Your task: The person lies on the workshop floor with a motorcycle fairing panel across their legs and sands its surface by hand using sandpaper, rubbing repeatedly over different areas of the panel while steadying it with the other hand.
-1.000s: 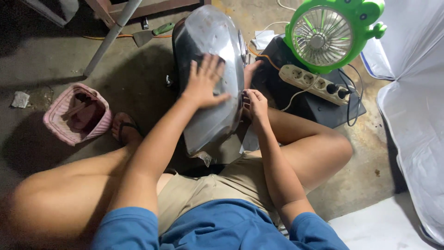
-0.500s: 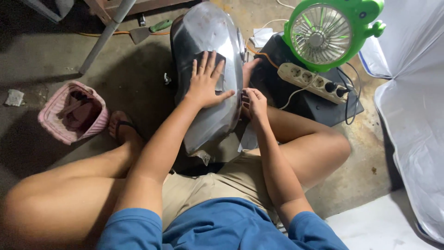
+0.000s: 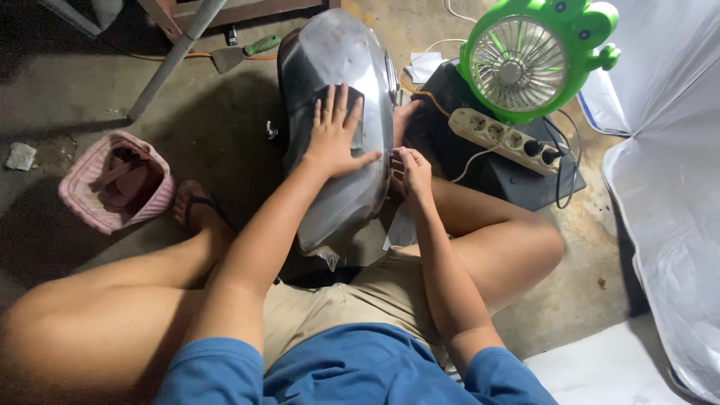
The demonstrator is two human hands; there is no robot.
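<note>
Since a second ago the left hand [image 3: 336, 135] has travelled up the metal tank [image 3: 337, 112], from its middle toward 12 o'clock, carrying a dark sanding pad [image 3: 341, 101] with it. The fingers [image 3: 330, 109] are spread flat and pressed down on the pad, not curled around it. This reads as one forward stroke of a rubbing pass over the upper face of the tank; the pass appears to be underway, not finished.

The right hand [image 3: 409, 169] has stayed at the tank's 3 o'clock edge. Its fingers are curled narrow against the rim, bracing it; whether they pinch anything small cannot be told.

The tank lies on the concrete floor [image 3: 225, 127] between the person's knees, long axis running from 6 to 12 o'clock. Its surface is bare grey metal, dull and scuffed, with a pale sheen along the crown and a round filler opening at the 2 o'clock side.

At 2 o'clock from the tank stands a green fan [image 3: 525, 64], with a power strip [image 3: 510, 139] just beside it. A pink basket [image 3: 112, 184] sits at 9 o'clock, well apart.
</note>
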